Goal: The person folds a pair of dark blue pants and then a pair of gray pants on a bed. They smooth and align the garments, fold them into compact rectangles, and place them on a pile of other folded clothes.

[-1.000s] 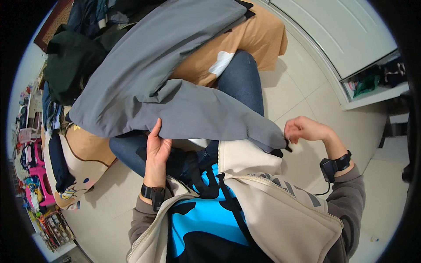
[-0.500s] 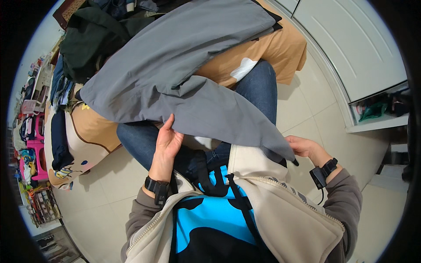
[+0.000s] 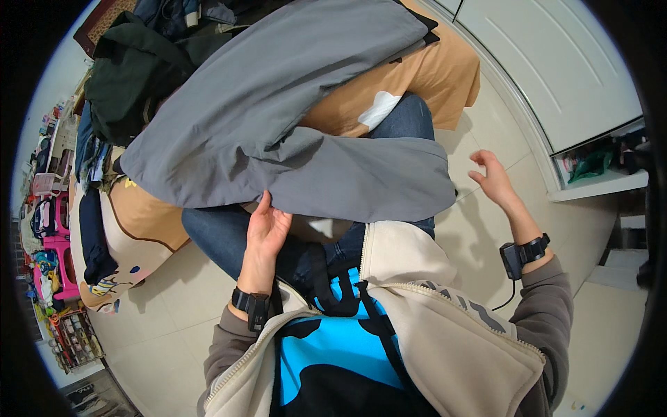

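A large grey garment (image 3: pixel 208 118) with black showing at its far corner lies over the bed and across my lap. One long, sleeve- or leg-like part of it (image 3: pixel 375 174) stretches rightward over my knees. My left hand (image 3: pixel 267 229) grips the garment's near edge, thumb on top and palm turned up; the other fingers are partly hidden. To the right of the cloth's end, my right hand (image 3: pixel 493 177) hovers above the floor, fingers bent and apart, holding nothing.
The bed has a tan patterned cover (image 3: pixel 354 104). A dark green garment (image 3: pixel 132 76) and other clothes are heaped at its far left. White cabinet doors (image 3: pixel 556 69) stand on the right above an open shelf. Pink stools (image 3: pixel 62 257) and small goods line the left.
My right hand has let go of the garment's right end and moved up and right. That end now lies flatter and rounder over my knee. My left hand stays nearly in place.
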The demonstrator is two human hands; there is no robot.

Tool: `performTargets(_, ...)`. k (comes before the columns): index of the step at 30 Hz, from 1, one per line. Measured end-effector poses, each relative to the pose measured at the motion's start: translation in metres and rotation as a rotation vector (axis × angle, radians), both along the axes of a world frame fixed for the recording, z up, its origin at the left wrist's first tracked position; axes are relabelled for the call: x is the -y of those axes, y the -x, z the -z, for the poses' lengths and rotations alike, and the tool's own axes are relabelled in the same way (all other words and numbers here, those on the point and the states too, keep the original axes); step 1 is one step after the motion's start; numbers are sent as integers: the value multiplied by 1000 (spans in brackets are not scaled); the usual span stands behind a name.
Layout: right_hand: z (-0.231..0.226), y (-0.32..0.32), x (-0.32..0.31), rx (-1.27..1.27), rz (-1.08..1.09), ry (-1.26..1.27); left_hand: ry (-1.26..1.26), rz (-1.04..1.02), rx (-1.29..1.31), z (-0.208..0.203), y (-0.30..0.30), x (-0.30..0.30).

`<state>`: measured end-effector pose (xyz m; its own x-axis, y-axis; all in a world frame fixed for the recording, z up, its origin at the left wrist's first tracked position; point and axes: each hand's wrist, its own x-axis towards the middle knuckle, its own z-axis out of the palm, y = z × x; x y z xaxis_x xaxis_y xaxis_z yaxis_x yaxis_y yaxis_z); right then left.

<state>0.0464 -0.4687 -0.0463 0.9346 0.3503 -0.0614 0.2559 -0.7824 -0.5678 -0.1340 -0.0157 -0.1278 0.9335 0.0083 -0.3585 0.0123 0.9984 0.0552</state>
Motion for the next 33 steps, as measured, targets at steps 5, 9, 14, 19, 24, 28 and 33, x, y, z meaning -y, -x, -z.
performTargets(5,6,6,-40,122,-348,-259,-148,-5,-119,-5,-1,3)
performTargets(9,0,11,-76,293,-353,-138,-185,-33,-216,-11,-2,9)
performTargets(14,9,1,-85,247,-366,-126,-170,-55,-193,-9,-1,9)
performTargets(19,5,-15,-90,20,-71,-167,-173,-85,-173,-3,0,7)
performTargets(24,-3,-13,-136,621,-317,-128,-165,-94,-143,-4,0,8)
performTargets(28,1,-7,-181,438,-585,-213,-141,-105,-112,-5,2,9)
performTargets(33,10,-27,-211,90,-311,-237,-166,-156,-107,-1,2,9)
